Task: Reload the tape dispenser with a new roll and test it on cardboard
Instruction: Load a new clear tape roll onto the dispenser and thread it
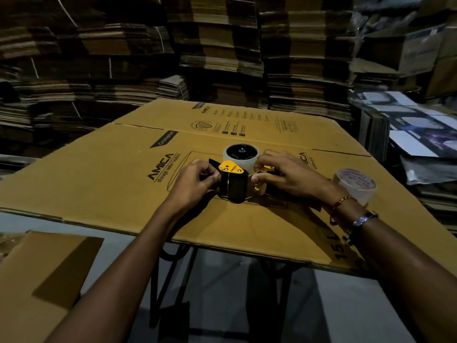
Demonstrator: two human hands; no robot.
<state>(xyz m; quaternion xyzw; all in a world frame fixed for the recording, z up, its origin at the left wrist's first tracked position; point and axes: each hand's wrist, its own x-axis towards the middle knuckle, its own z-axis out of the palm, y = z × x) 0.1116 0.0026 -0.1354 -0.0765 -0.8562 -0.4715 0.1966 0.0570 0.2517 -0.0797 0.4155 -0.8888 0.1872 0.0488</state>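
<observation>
Yellow-and-black tape dispenser (233, 180) is lying on the flattened cardboard (111, 179), caught between both hands. Left hand (195, 180) is gripping the dispenser's left end with curled fingers, while right hand (279, 175) is pinching the metal parts at its right end. Behind the dispenser, touching it, a tape roll (241, 155) is sitting; a second roll (356, 186) is resting well to the dispenser's right.

Both arms outstretched – left hand (195, 180) and right hand (279, 173) gripping
</observation>
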